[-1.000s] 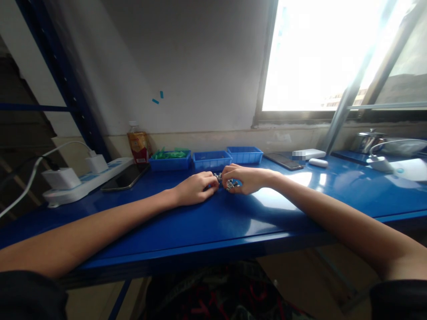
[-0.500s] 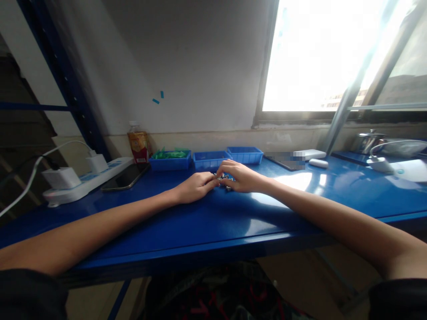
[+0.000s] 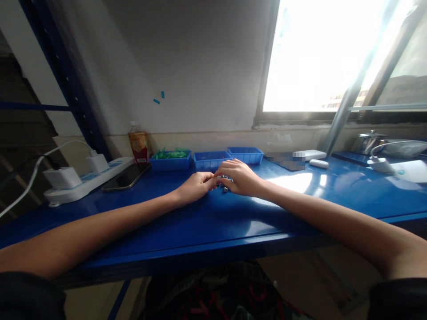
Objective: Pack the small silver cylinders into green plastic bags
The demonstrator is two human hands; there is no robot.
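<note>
Left hand (image 3: 195, 187) and right hand (image 3: 239, 178) curl over small silvery metal parts (image 3: 226, 189) (gripped or just covered, unclear): probably light, hard, slippery, best pinched by fingertips.

This looks like a small assembly workshop. A blue metal surface (image 3: 207, 222) runs along a plain wall under a window (image 3: 313, 58), with a blue steel rack post (image 3: 66, 84) at the left. Three shallow blue parts bins (image 3: 211, 160) line the back, one holding green plastic pieces (image 3: 168, 154). Small metal parts (image 3: 226, 189) lie loose before them, and a power strip (image 3: 83, 182) with chargers sits nearby.
</note>
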